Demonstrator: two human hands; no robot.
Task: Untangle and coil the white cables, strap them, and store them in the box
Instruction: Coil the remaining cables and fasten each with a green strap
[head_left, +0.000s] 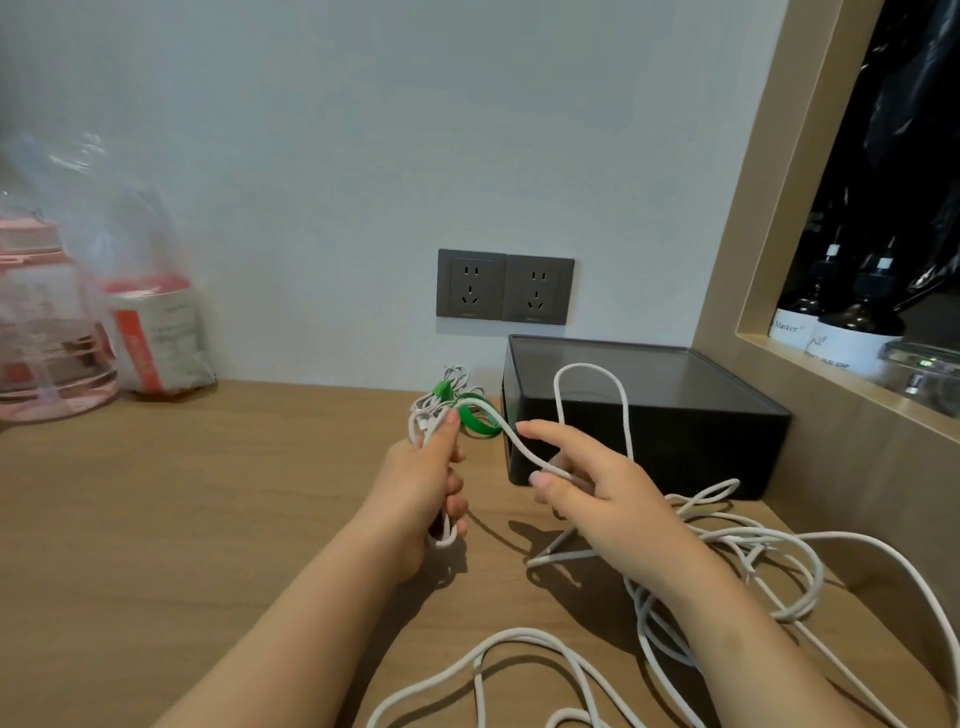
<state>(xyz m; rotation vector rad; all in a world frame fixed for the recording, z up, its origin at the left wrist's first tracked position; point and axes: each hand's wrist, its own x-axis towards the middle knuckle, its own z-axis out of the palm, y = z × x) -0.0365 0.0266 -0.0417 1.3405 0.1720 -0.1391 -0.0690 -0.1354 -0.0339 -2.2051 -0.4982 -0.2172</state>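
Wooden desk (208, 519), pale wall (363, 156); left hand (421, 483) grips bundled cables (423, 415), right hand (608, 493) pinches a loop (589, 367)

Curled fingers of the left hand (421, 488) covered the middle of the coiled bundle (422, 413), so its turns could not be counted, and its top end was too small to make out. The loose white cable (589, 367) ran off the lower and right edges. The right hand (597, 488) hid the left front corner of the box (675, 415). At the left edge the pink bottle (47, 332) was cut off and blurred, as was the clear bag (130, 218) beside it; print on the package (156, 338) was unreadable.
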